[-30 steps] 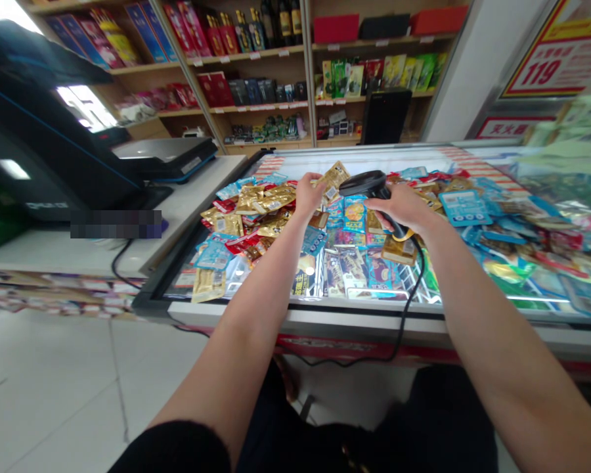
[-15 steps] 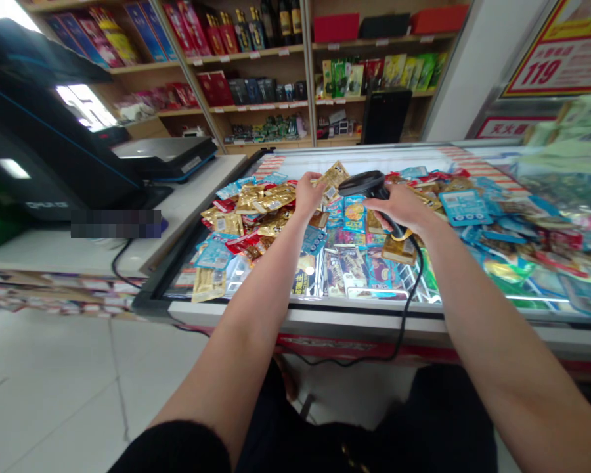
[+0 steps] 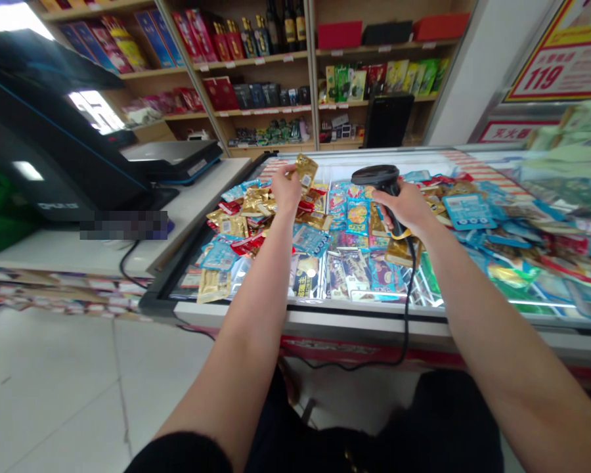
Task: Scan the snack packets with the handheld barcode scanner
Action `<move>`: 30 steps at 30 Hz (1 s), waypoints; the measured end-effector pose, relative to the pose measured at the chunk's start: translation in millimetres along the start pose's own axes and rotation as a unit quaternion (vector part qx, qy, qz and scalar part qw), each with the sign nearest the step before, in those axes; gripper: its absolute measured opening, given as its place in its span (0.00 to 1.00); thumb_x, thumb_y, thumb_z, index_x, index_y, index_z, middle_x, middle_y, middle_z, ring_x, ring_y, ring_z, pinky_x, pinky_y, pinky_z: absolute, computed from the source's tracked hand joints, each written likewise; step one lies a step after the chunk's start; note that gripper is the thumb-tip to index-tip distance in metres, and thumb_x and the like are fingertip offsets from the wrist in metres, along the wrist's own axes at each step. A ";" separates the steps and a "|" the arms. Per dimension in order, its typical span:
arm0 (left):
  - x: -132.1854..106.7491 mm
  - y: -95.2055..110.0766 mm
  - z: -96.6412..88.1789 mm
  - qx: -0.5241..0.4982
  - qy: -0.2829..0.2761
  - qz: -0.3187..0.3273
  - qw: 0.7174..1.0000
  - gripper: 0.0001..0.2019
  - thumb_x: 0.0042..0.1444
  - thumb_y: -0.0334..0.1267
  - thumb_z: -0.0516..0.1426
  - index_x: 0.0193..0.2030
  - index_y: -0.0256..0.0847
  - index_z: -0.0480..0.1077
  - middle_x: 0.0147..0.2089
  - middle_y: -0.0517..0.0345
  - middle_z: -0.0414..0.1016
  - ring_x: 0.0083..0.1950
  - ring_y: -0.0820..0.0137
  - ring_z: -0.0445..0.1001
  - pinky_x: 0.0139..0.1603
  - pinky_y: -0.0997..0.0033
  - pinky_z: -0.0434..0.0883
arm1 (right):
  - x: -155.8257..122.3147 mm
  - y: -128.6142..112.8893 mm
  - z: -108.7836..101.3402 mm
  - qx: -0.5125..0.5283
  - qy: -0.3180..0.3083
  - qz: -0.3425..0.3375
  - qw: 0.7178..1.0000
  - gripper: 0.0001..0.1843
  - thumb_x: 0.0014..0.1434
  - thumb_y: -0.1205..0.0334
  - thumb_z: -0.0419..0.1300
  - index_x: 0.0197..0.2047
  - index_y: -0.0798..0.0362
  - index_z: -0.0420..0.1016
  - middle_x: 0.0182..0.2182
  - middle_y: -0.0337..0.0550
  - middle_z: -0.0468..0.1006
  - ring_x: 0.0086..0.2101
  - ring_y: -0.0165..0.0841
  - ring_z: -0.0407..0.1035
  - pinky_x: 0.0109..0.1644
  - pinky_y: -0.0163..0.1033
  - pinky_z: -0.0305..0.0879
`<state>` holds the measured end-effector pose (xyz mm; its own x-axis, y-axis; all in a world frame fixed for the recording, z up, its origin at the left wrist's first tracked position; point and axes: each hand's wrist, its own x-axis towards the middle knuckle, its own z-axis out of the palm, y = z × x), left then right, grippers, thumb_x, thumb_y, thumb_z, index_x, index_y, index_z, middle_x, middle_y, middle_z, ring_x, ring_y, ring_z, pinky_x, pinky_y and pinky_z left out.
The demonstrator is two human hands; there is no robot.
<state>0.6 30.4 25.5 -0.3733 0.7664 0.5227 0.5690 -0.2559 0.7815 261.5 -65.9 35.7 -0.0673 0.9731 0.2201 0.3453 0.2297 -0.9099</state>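
Note:
My left hand [image 3: 287,189] pinches the edge of a gold snack packet [image 3: 306,173], held up over the left pile with a printed label showing. My right hand [image 3: 408,209] is wrapped round the handle of a black barcode scanner [image 3: 375,175], its head pointing left, a gap away from the packet. From the handle a black cable [image 3: 408,315] hangs over the front edge. Beneath my left hand lie gold, red and blue packets, among them a blue packet [image 3: 311,240]. Another gold packet [image 3: 402,251] rests below the scanner.
The packets lie on a glass-topped freezer [image 3: 354,309]. To the right is a second heap with a blue packet [image 3: 469,210] on top. A scale [image 3: 170,161] and a black checkout machine [image 3: 54,144] stand on the white counter [image 3: 103,259] at left. Stocked shelves [image 3: 256,56] line the back.
My left hand has moved left with the gold packet, away from the scanner. The scanner in my right hand has shifted only slightly to the right.

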 end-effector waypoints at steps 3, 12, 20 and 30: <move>1.1 0.7 -27.2 0.056 0.035 -0.050 0.997 0.17 0.57 0.30 0.49 0.49 0.39 0.74 0.53 0.48 0.77 0.56 0.62 0.73 0.62 0.60 0.65 | -0.6 -2.3 0.1 -0.006 0.010 0.008 1.000 0.14 0.56 0.55 0.63 0.27 0.49 0.62 0.14 0.36 0.68 0.13 0.30 0.61 0.15 0.36 0.60; -20.6 -5.7 -50.7 0.313 0.026 -0.102 0.944 0.19 0.52 0.39 0.58 0.51 0.44 0.73 0.64 0.40 0.68 0.69 0.42 0.56 0.66 0.26 0.43 | -0.7 -1.2 -0.5 0.019 0.028 0.006 0.999 0.13 0.55 0.56 0.63 0.28 0.48 0.61 0.14 0.35 0.66 0.12 0.30 0.60 0.15 0.37 0.60; -26.1 7.5 -37.8 0.322 0.020 -0.016 0.946 0.20 0.55 0.40 0.56 0.54 0.41 0.72 0.66 0.39 0.65 0.70 0.44 0.54 0.68 0.29 0.39 | 4.5 0.0 -6.3 0.026 0.065 0.034 0.997 0.13 0.53 0.58 0.65 0.30 0.49 0.63 0.15 0.35 0.68 0.14 0.31 0.62 0.16 0.36 0.59; -99.2 57.6 43.4 0.213 -0.254 0.169 0.928 0.22 0.60 0.50 0.56 0.56 0.41 0.71 0.60 0.40 0.70 0.64 0.50 0.66 0.71 0.44 0.51 | 10.0 2.9 -17.0 0.078 0.137 0.071 0.985 0.13 0.51 0.57 0.66 0.30 0.49 0.65 0.15 0.36 0.68 0.14 0.33 0.61 0.15 0.38 0.58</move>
<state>102.2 -34.8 3.9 0.2108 0.8918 0.4004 0.8697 -0.3581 0.3397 277.8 -55.8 41.2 0.2344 0.9599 0.1540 0.1826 0.1122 -0.9768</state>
